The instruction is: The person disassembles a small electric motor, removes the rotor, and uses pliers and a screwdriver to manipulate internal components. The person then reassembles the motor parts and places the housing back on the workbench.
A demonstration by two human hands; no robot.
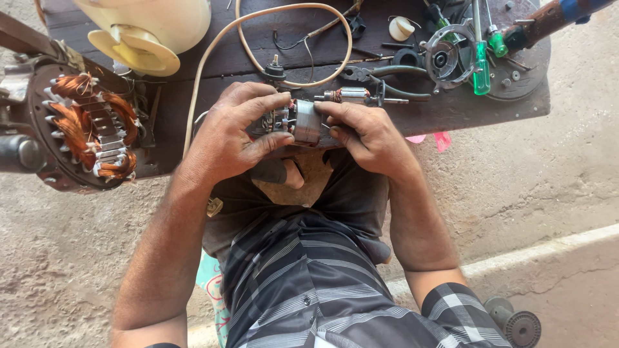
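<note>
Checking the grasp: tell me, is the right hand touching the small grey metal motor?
Touching: the head view shows the right hand fingertips pressed on the small grey metal motor.

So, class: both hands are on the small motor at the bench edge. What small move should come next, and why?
Probably a slight turn of the small motor in the left hand, while the right hand steadies it: its wiring end sits half hidden under the left fingers, so turning would expose it.
</note>
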